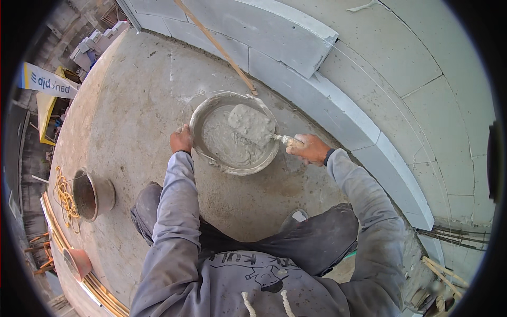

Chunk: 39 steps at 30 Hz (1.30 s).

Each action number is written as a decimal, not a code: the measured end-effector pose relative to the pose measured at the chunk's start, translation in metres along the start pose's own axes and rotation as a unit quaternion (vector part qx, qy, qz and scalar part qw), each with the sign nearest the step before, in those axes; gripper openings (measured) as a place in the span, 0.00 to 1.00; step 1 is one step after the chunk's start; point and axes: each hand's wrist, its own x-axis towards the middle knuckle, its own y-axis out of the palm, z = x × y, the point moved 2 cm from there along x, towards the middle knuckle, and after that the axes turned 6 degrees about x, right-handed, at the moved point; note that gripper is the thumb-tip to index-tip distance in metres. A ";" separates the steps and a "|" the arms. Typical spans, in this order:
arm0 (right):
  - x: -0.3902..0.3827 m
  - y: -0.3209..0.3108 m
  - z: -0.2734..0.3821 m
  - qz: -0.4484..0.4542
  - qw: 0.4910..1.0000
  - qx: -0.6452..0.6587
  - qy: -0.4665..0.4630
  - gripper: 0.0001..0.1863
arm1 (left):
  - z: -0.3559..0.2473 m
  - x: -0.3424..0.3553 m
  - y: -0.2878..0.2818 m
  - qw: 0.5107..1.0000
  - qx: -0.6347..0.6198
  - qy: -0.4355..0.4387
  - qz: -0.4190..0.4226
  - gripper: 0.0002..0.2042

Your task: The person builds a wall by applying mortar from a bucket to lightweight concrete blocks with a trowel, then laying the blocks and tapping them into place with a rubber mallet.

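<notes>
Soft daylight, edges bent, dark-rimmed

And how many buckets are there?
3: the mortar bucket at the left hand, a grey bucket beside yellow rope on the left, and a small reddish bucket lower left. Others may be hidden.

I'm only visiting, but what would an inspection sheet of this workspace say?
Surface: grey concrete floor, stained.
Job's things: round bucket holding wet grey mix; trowel, its coated blade over the mix.
Clutter: second bucket, yellow coil beside it, reddish bucket, wooden strips.
Hands: left hand grips the round bucket's rim; right hand holds the trowel's handle.
Cables: nothing certain; the yellow coil may be rope or cord.
Surroundings: pale block wall on the right; banner far left.
</notes>
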 end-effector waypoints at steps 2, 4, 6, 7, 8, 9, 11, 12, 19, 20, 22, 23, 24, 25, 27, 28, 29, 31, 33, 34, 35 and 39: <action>0.008 0.001 -0.016 0.030 0.999 0.026 -0.012 0.21 | 0.007 0.002 0.000 1.000 0.009 -0.003 -0.006 0.19; 0.008 -0.007 -0.029 0.050 0.997 0.053 -0.010 0.21 | 0.002 0.000 0.005 1.000 -0.011 0.019 -0.001 0.20; -0.006 -0.021 -0.043 0.098 0.987 0.129 -0.013 0.22 | -0.005 -0.008 0.006 0.999 -0.016 0.010 0.026 0.20; -0.014 -0.029 -0.048 0.086 0.987 0.137 -0.007 0.22 | 0.001 -0.004 0.002 1.000 -0.003 0.014 0.014 0.20; -0.020 -0.036 -0.053 0.100 0.978 0.181 -0.007 0.23 | 0.009 0.001 -0.002 1.000 0.012 0.019 0.000 0.20; -0.027 -0.042 -0.056 0.117 0.968 0.224 -0.010 0.24 | 0.017 0.005 -0.007 0.999 0.029 0.030 -0.027 0.20; -0.054 -0.066 -0.066 0.063 0.963 0.262 -0.014 0.22 | 0.013 0.004 -0.002 0.997 0.044 0.049 -0.045 0.20; -0.070 -0.080 -0.075 0.017 0.956 0.292 -0.022 0.20 | 0.005 0.002 0.000 0.999 0.036 0.024 -0.032 0.20; -0.088 -0.168 -0.106 -0.324 0.942 -0.085 0.005 0.25 | 0.022 0.026 0.008 0.998 0.060 -0.009 -0.011 0.21; -0.080 -0.173 -0.111 -0.419 0.874 -0.241 -0.038 0.25 | 0.023 0.029 0.007 0.998 0.063 -0.006 -0.009 0.21; -0.062 -0.173 -0.120 -0.434 0.856 -0.278 -0.042 0.24 | 0.020 0.030 0.009 0.991 0.134 0.031 -0.001 0.20; -0.057 -0.170 -0.120 -0.443 0.838 -0.315 -0.051 0.24 | 0.018 0.026 0.008 0.990 0.137 0.032 0.002 0.20; -0.057 -0.166 -0.122 -0.442 0.839 -0.314 -0.046 0.24 | 0.017 0.023 0.008 0.998 0.060 -0.015 0.003 0.20; -0.062 -0.161 -0.124 -0.448 0.838 -0.311 -0.024 0.24 | 0.017 0.020 0.010 0.998 -0.016 -0.062 0.005 0.20; -0.071 -0.154 -0.138 -0.482 0.826 -0.291 -0.012 0.22 | 0.016 0.021 0.007 0.999 0.007 -0.042 -0.008 0.19; -0.079 -0.156 -0.148 -0.483 0.826 -0.291 -0.009 0.22 | 0.015 0.021 0.006 0.999 0.028 -0.023 -0.019 0.19; -0.088 -0.157 -0.159 -0.476 0.830 -0.289 0.021 0.21 | 0.019 0.027 0.004 0.999 0.030 -0.019 -0.018 0.19; -0.105 -0.159 -0.175 -0.467 0.837 -0.275 0.072 0.22 | 0.033 0.040 -0.006 0.998 0.050 -0.006 -0.037 0.19; -0.134 -0.160 -0.219 -0.497 0.817 -0.282 0.070 0.23 | 0.026 0.037 0.010 1.000 -0.007 -0.029 0.002 0.20; -0.150 -0.159 -0.239 -0.523 0.800 -0.289 0.055 0.25 | 0.024 0.031 0.021 0.996 -0.061 -0.060 0.029 0.21; -0.159 -0.160 -0.241 -0.497 0.811 -0.296 0.095 0.26 | 0.034 0.038 0.014 0.996 -0.057 -0.054 0.032 0.21; -0.193 -0.161 -0.276 -0.517 0.807 -0.271 0.085 0.25 | 0.055 0.067 -0.004 0.998 -0.047 -0.043 0.015 0.22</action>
